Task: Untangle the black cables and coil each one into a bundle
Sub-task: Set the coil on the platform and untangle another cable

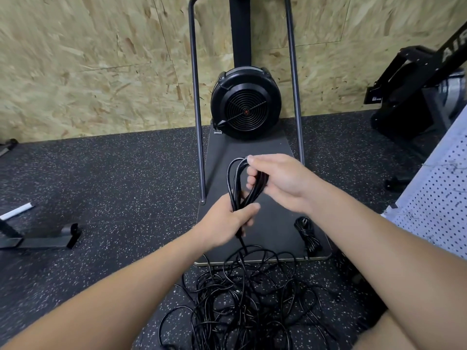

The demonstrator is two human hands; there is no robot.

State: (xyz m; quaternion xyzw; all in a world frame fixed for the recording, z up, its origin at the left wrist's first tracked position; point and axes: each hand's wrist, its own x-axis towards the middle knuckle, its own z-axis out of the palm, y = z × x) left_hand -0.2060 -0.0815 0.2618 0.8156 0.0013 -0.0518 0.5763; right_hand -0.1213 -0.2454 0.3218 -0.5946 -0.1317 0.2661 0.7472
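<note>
Cables tangled on floor at mat edge | your left hand and right hand fingers clamp coil | bundle near mat corner

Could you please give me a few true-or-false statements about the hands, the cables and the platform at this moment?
1. Both hands grip one cable coil. True: the left hand holds its lower end, the right hand its upper part.
2. A finished bundle lies on the platform. True.
3. All remaining cable is already coiled. False: a loose tangle lies on the floor.
4. The fan sits beside the tangle. False: it stands at the platform's far end, by the wall.
5. The held cable is cut off from the tangle. False: a strand runs down into it.
</note>
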